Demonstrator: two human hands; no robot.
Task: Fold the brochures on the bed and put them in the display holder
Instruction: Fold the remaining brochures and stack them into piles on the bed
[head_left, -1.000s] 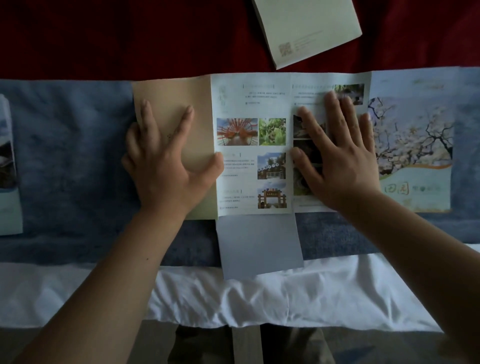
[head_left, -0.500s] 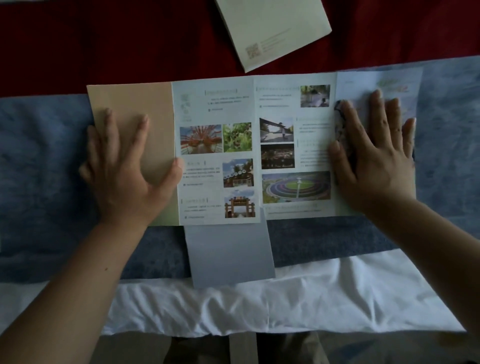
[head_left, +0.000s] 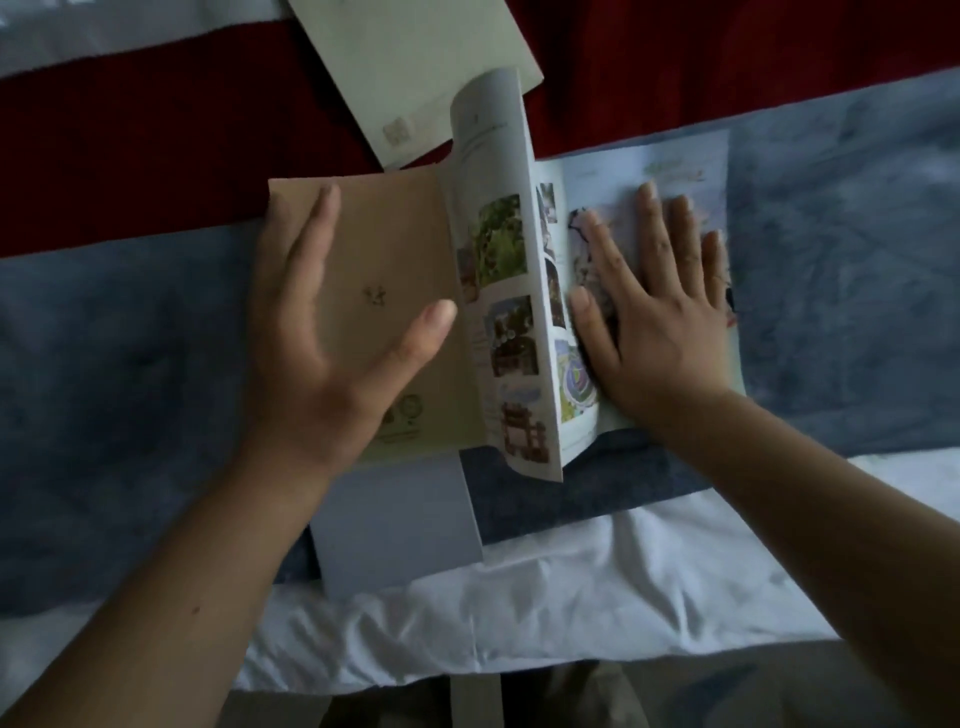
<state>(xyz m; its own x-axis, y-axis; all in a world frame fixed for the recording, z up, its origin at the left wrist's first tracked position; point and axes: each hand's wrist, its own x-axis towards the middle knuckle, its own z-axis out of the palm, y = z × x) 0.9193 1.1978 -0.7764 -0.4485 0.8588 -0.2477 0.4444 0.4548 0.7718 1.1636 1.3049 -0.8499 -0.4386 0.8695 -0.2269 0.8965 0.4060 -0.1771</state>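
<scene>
Brochure (head_left: 498, 270) on blue blanket (head_left: 130, 338), 2 centre panels tented in ridge, long axis near-far, btwn hands. L hand (head_left: 317, 332) flat, fingers spread, on tan panel; R hand (head_left: 660, 312) flat on right panel, gripping nothing. Next fold prob. L side over rightward.

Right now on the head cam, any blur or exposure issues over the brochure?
Head view: dim and underexposed overall, no glare; the brochure shows motion blur on its raised middle panels, print unreadable; left hand and right hand slightly soft; white sheet is the brightest area, folds visible.
</scene>
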